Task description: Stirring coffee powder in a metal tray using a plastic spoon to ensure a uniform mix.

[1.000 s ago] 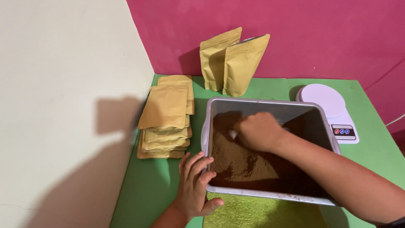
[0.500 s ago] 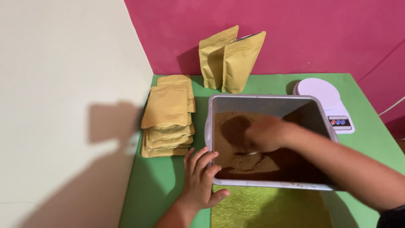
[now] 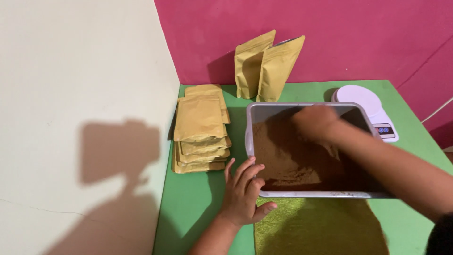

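Centrally, the grey tray (image 3: 248, 137) of brown powder (image 3: 283, 156) lies long axis left-right; left hand (image 3: 244, 196), fingers spread, braces its near-left corner. Right hand (image 3: 315, 123) blurs over the far powder, grip indeterminable. Flat pouches (image 3: 199, 130) lie left, scale (image 3: 365, 106) far right.

Bright frontal light, hard wall shadows (motion-blurred right hand (image 3: 314, 123))

Right hand (image 3: 315, 123) motion-blurred over powder (image 3: 283, 156).

Grey plastic tub (image 3: 248, 137) smooth; brown powder (image 3: 283, 151) fine, matt; paper pouches (image 3: 200, 118) matt; green mat (image 3: 193, 203) matt.
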